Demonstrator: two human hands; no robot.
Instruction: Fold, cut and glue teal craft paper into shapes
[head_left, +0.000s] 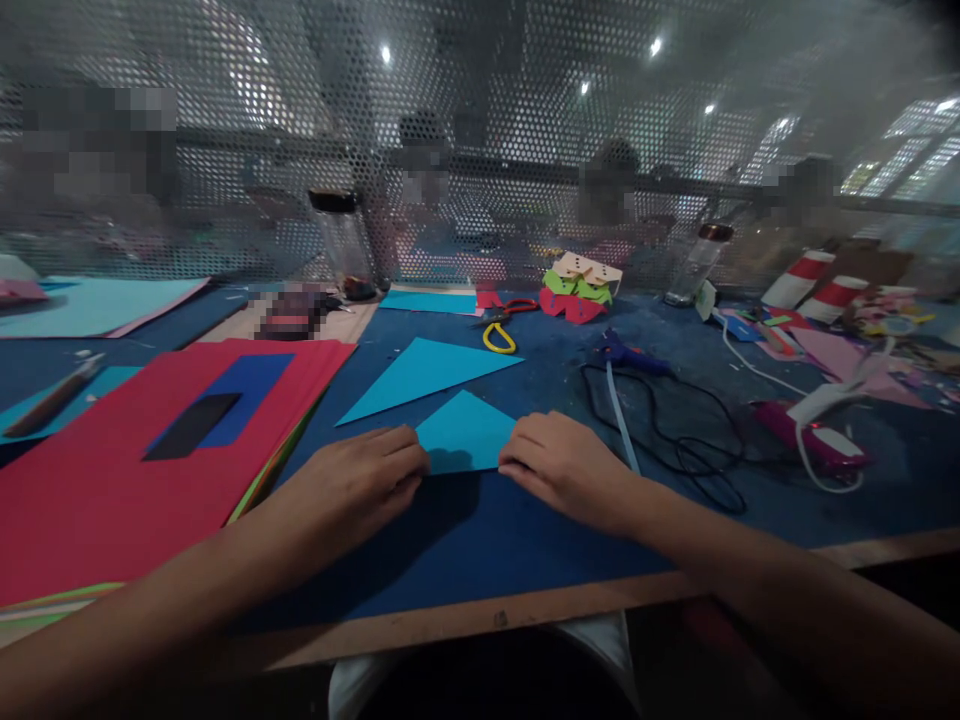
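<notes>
A blue paper triangle (466, 435) is held between my two hands over the dark blue tabletop, its point facing away from me. My left hand (382, 462) pinches its left corner with the fingers curled. At the right corner, my right hand (551, 462) grips the paper the same way; both thumbs are mostly hidden. Just beyond lies a second blue paper triangle (427, 375), flat on the table. Scissors (500, 337) with a yellow handle and a red handle rest behind it. To the right is a blue glue gun (630, 355) with a pale glue stick (621, 415).
Red paper sheets (150, 510) are stacked at left, with blue and black pieces on top. A power strip (814, 435) and tangled cords lie right. Folded paper shapes (577, 288) and two glass bottles (345, 245) stand near a perforated metal screen (480, 150). People are behind it.
</notes>
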